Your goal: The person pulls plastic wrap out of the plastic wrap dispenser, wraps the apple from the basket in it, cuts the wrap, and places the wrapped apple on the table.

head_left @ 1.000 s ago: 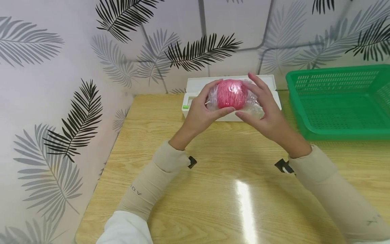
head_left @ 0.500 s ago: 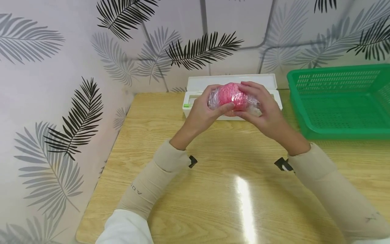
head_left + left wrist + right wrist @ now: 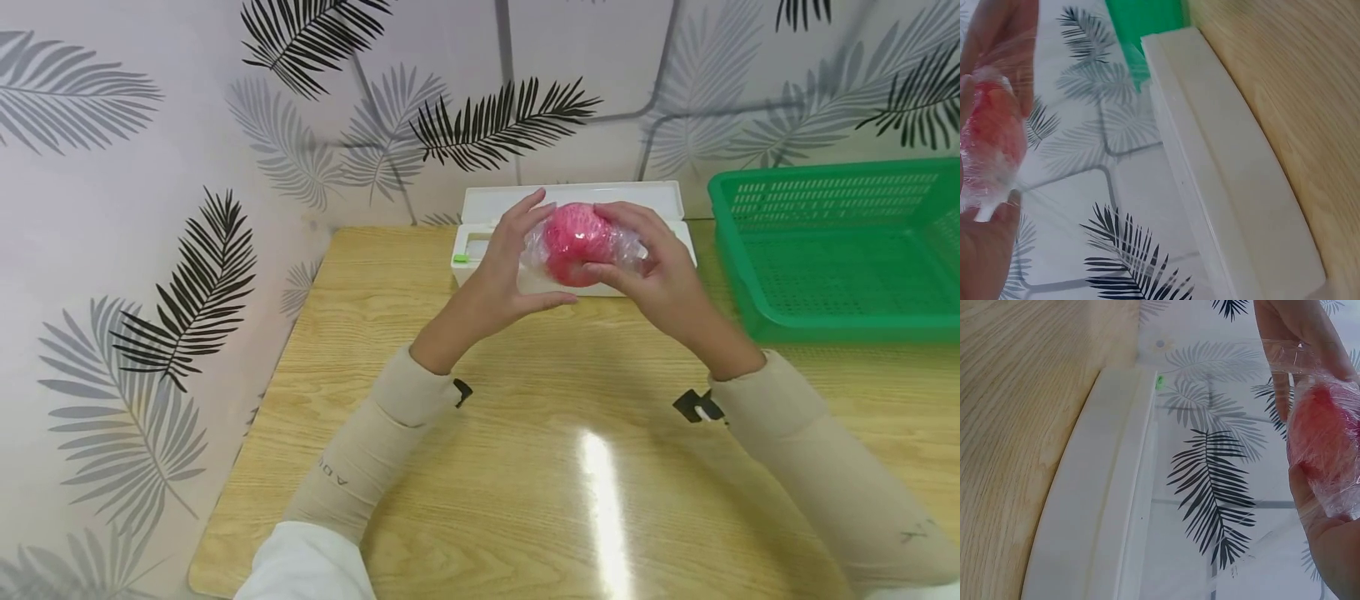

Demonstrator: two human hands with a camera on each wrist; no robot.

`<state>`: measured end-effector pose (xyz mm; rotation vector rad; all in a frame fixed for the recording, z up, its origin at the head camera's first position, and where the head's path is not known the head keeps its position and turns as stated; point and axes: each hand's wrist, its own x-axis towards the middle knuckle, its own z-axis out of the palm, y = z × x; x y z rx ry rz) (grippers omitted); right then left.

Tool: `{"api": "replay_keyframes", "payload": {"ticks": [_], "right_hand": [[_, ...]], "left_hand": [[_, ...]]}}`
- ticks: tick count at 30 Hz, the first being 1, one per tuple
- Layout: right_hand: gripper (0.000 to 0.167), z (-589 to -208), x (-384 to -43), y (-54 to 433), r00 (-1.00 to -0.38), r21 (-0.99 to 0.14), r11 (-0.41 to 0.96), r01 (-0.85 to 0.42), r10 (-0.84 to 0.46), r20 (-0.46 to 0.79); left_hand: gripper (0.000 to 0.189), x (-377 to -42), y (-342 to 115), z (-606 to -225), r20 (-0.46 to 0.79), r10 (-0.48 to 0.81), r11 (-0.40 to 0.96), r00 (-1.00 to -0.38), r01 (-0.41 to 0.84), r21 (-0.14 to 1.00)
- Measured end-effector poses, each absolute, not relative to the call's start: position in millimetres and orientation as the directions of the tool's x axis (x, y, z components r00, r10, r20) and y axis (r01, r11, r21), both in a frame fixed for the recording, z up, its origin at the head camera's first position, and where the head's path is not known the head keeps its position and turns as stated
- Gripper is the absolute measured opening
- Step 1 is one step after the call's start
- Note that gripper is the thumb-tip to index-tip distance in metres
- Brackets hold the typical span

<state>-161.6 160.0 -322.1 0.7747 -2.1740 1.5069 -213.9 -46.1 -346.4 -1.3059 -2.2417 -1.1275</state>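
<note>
A pinkish-red apple [image 3: 576,237] is wrapped in clear cling film [image 3: 628,250] and held up in front of a white cling film box [image 3: 483,208]. My right hand [image 3: 667,279] grips the apple from the right, thumb on its near side and fingers over the top. At the left, my left hand [image 3: 491,275] is spread wide, its fingertips by the film's edge and its thumb apart from the fruit. Loose film stretches around the apple [image 3: 1322,437] in the right wrist view. The left wrist view shows the apple [image 3: 994,134] between both hands, partly cut off.
The box stands at the back of the wooden table [image 3: 525,467] with its lid raised and a green tab [image 3: 461,258] at its left end. A green plastic basket [image 3: 862,329] sits at the right. Behind is a leaf-patterned wall [image 3: 600,158].
Both hands held the apple half a second ago; now the left thumb and fingers have spread away from it. The apple has turned and dipped slightly in the right hand.
</note>
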Motion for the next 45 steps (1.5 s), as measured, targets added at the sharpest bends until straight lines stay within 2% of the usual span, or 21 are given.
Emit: {"api": "replay_keyframes", "payload": {"ticks": [2,4,10,15,22,30,39,45], "right_hand": [[0.056,-321.5,-161.3,160.1,-0.791,-0.745,0.267,-0.612,-0.206,0.576],[0.054,-321.4,-161.4,160.2,-0.807,-0.759,0.272,-0.591,-0.188,0.561],[0.051,-324.2,-165.8,160.5,-0.860,-0.826,0.239,-0.510,-0.152,0.487],[0.046,-316.2,-162.4,157.1,-0.897,-0.854,0.277,-0.442,-0.142,0.418],[0.043,-313.6,-162.0,161.3,-0.900,-0.856,0.291,-0.427,-0.230,0.371],[0.058,-314.0,-158.7,163.6,-0.888,-0.827,0.333,-0.454,-0.241,0.390],[0.078,-314.5,-157.9,165.7,-0.839,-0.801,0.261,-0.538,-0.255,0.480],[0.075,-314.6,-158.6,164.5,-0.786,-0.748,0.262,-0.609,-0.328,0.525]], "left_hand": [[0.091,-215.6,-45.8,-347.6,0.658,0.610,0.281,-0.442,0.897,0.342],[0.086,-216.1,-45.2,-348.2,0.673,0.622,0.298,-0.401,0.915,0.270],[0.085,-219.2,-40.5,-348.5,0.694,0.623,0.320,-0.360,0.927,0.194],[0.082,-222.7,-37.6,-349.3,0.706,0.618,0.266,-0.346,0.937,0.227],[0.089,-222.9,-39.8,-349.8,0.675,0.595,0.216,-0.437,0.895,0.389],[0.087,-220.4,-41.5,-351.0,0.615,0.542,0.217,-0.572,0.803,0.555],[0.088,-212.4,-42.1,-342.3,0.497,0.463,0.198,-0.734,0.632,0.749],[0.077,-195.9,-41.4,-323.8,0.411,0.427,0.206,-0.805,0.529,0.823]]}}
